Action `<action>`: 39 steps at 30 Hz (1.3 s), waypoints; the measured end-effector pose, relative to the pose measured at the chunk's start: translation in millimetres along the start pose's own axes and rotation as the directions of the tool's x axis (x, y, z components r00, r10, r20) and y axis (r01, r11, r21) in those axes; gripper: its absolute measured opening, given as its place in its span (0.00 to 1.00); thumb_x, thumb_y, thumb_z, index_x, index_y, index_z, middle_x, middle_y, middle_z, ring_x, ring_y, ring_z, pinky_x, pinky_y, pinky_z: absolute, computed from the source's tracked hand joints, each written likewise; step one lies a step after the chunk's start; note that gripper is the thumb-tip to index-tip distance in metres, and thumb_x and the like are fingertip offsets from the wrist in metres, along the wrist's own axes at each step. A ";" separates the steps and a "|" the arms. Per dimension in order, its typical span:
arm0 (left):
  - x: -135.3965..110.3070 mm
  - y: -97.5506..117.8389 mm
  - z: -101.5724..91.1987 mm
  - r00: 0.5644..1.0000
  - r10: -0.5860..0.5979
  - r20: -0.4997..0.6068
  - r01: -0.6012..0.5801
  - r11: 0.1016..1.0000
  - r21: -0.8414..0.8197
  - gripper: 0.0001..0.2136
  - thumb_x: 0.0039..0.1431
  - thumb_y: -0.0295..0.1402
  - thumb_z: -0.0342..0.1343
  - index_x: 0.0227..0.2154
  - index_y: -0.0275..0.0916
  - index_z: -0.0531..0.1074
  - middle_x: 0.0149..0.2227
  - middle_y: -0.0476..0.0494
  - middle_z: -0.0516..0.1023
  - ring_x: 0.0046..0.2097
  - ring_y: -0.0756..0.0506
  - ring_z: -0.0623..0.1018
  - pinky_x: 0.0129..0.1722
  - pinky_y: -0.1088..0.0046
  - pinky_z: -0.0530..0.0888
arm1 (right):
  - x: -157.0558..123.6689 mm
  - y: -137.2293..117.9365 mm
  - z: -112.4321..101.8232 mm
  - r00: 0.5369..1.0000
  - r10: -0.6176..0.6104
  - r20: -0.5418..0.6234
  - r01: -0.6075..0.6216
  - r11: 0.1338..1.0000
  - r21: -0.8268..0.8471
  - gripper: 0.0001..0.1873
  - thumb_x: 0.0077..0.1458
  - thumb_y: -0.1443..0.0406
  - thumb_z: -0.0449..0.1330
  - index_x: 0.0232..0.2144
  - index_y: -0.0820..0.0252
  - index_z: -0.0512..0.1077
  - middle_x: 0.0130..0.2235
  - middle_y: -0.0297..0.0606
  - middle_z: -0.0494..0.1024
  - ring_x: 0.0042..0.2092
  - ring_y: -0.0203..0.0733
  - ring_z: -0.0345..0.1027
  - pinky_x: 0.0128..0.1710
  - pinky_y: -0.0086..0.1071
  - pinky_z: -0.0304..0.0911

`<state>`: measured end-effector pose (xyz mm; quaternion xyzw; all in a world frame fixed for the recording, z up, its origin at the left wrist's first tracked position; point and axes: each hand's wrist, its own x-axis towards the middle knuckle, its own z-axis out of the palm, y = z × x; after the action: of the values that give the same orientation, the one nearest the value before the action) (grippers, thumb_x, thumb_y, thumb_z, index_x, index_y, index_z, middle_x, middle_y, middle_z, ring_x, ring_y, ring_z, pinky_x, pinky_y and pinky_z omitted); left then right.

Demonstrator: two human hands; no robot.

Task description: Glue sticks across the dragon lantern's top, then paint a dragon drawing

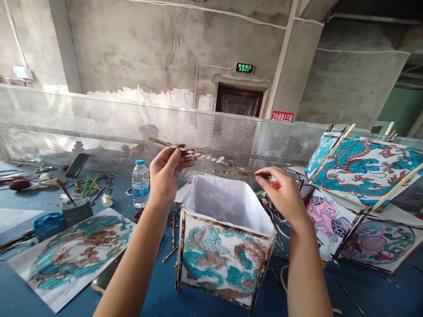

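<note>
My left hand (167,169) is closed in a pinch on a thin mottled brown stick (160,141), raised above the table. Pale strips (206,157) show along the slanted line between my hands; whether they are wrapped on a stick I cannot tell. My right hand (286,193) pinches the right end of another thin brown stick (234,173). Below and between my hands stands a white paper lantern-like box (228,259), open at the top. Dark mottled sticks edge its front panel, painted with teal and brown dragons.
A dragon painting (82,255) lies at left, partly over a phone (107,277). Behind it stand a blue paint jar (49,225), a brush cup (77,213) and a water bottle (140,185). More painted frames (373,169) stand at right. A perforated metal screen (109,123) runs behind the table.
</note>
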<state>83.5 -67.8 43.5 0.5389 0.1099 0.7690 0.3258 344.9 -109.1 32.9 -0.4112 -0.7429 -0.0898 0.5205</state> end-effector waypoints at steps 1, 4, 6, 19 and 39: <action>1.2 0.3 -1.9 1.000 0.007 -0.015 -0.007 1.000 -0.006 0.08 0.54 0.32 0.58 0.36 0.36 0.74 0.30 0.45 0.79 0.31 0.49 0.79 0.31 0.76 0.77 | -0.7 4.4 -4.5 0.999 0.000 -0.047 -0.001 1.000 -0.019 0.06 0.56 0.62 0.55 0.33 0.56 0.71 0.35 0.38 0.74 0.40 0.43 0.67 0.42 0.38 0.61; 3.5 -0.3 -6.2 0.999 0.003 -0.035 -0.004 1.000 -0.013 0.07 0.54 0.31 0.58 0.36 0.35 0.74 0.30 0.45 0.79 0.32 0.49 0.80 0.31 0.77 0.77 | -5.9 27.6 -16.2 0.983 0.032 -0.183 -0.066 0.981 -0.182 0.11 0.56 0.60 0.54 0.31 0.59 0.74 0.35 0.41 0.74 0.40 0.46 0.67 0.43 0.41 0.61; 4.3 -1.7 -7.7 0.999 -0.008 -0.040 0.008 1.000 -0.008 0.08 0.54 0.31 0.58 0.36 0.35 0.74 0.30 0.45 0.79 0.32 0.48 0.80 0.31 0.77 0.77 | -10.7 48.1 -20.9 0.973 0.076 -0.217 -0.154 0.917 -0.368 0.11 0.53 0.61 0.57 0.30 0.60 0.76 0.39 0.45 0.75 0.44 0.51 0.66 0.46 0.46 0.59; -16.6 3.1 20.6 0.936 -0.230 0.266 0.208 0.972 0.109 0.08 0.52 0.32 0.59 0.34 0.34 0.74 0.29 0.43 0.80 0.32 0.44 0.80 0.32 0.70 0.78 | -1.8 -19.6 3.3 0.995 -0.083 0.053 0.083 0.997 0.002 0.18 0.56 0.63 0.56 0.50 0.56 0.69 0.49 0.38 0.73 0.52 0.39 0.64 0.53 0.36 0.58; -1.8 17.2 -12.7 0.863 -0.287 0.416 0.176 0.942 0.285 0.34 0.48 0.26 0.61 0.59 0.41 0.57 0.48 0.37 0.75 0.46 0.42 0.76 0.45 0.68 0.74 | -6.4 -25.3 -7.8 0.966 -0.257 0.007 0.252 0.942 -0.221 0.10 0.55 0.68 0.57 0.39 0.60 0.75 0.37 0.38 0.79 0.41 0.41 0.69 0.49 0.42 0.60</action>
<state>65.9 -79.7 46.1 0.7204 0.1868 0.5589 0.3658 333.3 -133.0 38.4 -0.3657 -0.7695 -0.2426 0.4640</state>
